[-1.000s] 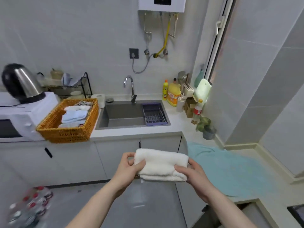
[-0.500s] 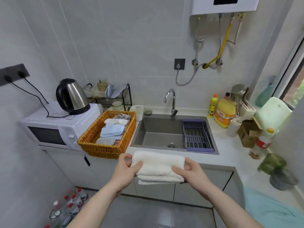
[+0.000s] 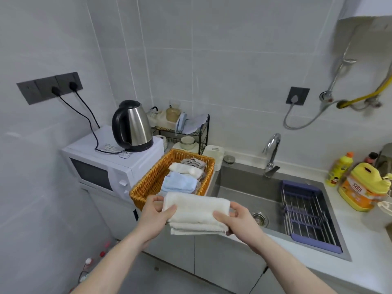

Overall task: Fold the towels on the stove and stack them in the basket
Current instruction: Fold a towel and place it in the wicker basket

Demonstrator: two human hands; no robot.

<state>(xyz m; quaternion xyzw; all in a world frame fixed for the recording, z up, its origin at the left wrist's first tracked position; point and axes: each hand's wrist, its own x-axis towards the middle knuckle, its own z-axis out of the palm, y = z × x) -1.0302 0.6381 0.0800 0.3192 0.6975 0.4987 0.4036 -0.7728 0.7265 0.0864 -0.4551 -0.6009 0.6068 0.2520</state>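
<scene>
Towels already fill much of the wicker basket (image 3: 148, 183) on the worktop (image 3: 360, 234) beside the microwave (image 3: 101, 166): a blue one (image 3: 179, 184), a white one (image 3: 186, 168) and a greyish one (image 3: 194, 161) lie folded inside, while I hold one more folded white towel (image 3: 196, 211) just in front of its near rim, my left hand (image 3: 153, 215) and right hand (image 3: 239, 219) each pinching an end with thumb on top. What I judge remains is setting this one onto the pile. I cannot see the stove, so I cannot tell whether more towels wait there, and the held towel hides the basket's near end.
</scene>
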